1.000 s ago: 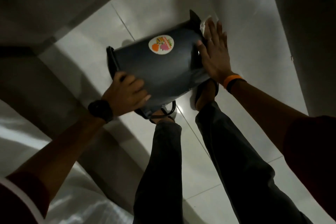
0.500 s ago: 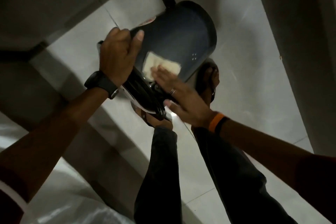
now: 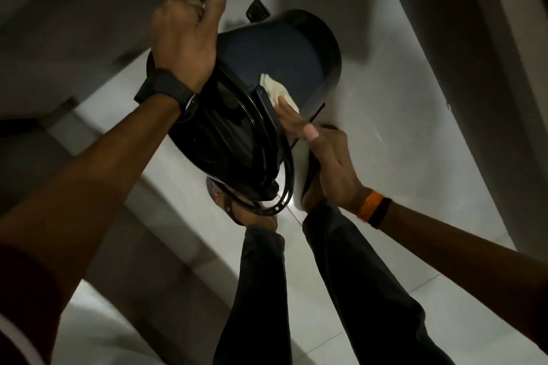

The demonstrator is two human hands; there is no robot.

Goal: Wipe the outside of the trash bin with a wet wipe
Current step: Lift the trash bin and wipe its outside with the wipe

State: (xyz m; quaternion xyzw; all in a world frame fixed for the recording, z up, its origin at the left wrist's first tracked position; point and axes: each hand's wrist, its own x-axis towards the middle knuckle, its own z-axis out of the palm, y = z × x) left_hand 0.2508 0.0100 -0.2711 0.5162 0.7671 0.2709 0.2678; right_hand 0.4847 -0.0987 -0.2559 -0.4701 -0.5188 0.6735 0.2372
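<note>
The dark blue-black trash bin (image 3: 275, 50) is lifted off the floor and tipped, its lidded top and loose wire handle toward me, its base pointing away. My left hand (image 3: 186, 29) grips the bin's left side near the rim, thumb sticking up. My right hand (image 3: 323, 157) presses a crumpled white wet wipe (image 3: 277, 92) flat against the bin's side wall, close to the rim. Only part of the wipe shows past my fingertips.
White tiled floor (image 3: 400, 133) lies below. My legs in dark trousers (image 3: 355, 290) and sandalled feet stand right under the bin. Grey walls close in on the left (image 3: 74, 3) and right (image 3: 474, 38), leaving a narrow strip.
The bin has been raised and tipped further toward me, so its sticker side is out of sight. My right hand slid the wipe from the base end down toward the rim.
</note>
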